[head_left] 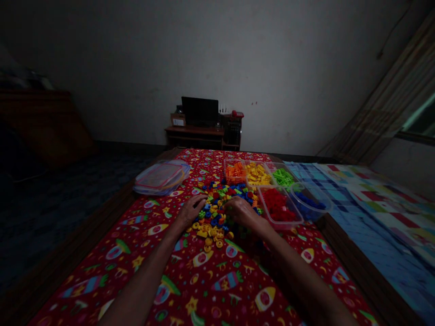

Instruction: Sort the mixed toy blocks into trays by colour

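A pile of mixed plastic bricks (217,203), yellow, blue, green and red, lies on a red patterned cloth (190,276). My left hand (192,209) rests at the pile's left edge, fingers bent down onto the bricks. My right hand (240,211) lies on the pile's right side, fingers curled among the pieces. Whether either hand holds a brick is hidden. Clear tubs sit just beyond: orange bricks (235,172), yellow bricks (257,174), green bricks (283,176), red bricks (279,204) and blue bricks (310,201).
A stack of clear lids (162,177) lies at the far left of the cloth. A blue checked sheet (367,213) lies to the right. Against the far wall stands a low desk (200,132) with a dark screen (200,111).
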The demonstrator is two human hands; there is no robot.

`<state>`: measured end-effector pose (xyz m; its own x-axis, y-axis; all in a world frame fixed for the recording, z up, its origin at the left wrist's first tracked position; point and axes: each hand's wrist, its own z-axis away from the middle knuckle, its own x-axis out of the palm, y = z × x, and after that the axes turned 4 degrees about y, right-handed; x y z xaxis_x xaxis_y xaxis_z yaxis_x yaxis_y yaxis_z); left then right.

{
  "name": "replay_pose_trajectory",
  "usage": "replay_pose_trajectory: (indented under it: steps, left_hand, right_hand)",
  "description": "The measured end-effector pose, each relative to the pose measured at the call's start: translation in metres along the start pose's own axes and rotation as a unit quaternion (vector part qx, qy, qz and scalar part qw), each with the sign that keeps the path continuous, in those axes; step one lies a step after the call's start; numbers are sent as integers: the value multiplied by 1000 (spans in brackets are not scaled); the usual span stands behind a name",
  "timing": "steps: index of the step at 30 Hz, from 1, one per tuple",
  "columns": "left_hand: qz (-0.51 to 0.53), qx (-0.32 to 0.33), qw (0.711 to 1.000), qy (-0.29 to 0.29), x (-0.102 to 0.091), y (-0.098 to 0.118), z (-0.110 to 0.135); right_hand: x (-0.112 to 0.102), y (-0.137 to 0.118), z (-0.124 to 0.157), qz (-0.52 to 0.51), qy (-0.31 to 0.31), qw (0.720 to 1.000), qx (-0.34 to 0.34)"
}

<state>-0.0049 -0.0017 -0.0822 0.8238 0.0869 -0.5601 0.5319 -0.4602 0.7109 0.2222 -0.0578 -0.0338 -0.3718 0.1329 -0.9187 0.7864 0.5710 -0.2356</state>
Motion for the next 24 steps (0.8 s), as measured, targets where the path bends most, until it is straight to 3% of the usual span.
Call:
replay_pose_trajectory:
  steps: [8, 15, 19, 24]
  left_hand:
    - [21, 11, 1000, 4, -1, 0, -10]
    - [23, 15, 998, 53, -11, 23, -16]
    - [32, 9, 999, 24, -9, 38, -15]
    - [-32, 82, 995, -42, 4, 47, -8]
  right_hand:
    - [-15, -4, 14, 23, 12, 997, 68]
    - [-23, 1, 5, 40, 63, 993, 91]
    - [-14, 3, -12, 73, -1, 989, 131]
    - [-2, 0, -21, 88, -26, 988, 126]
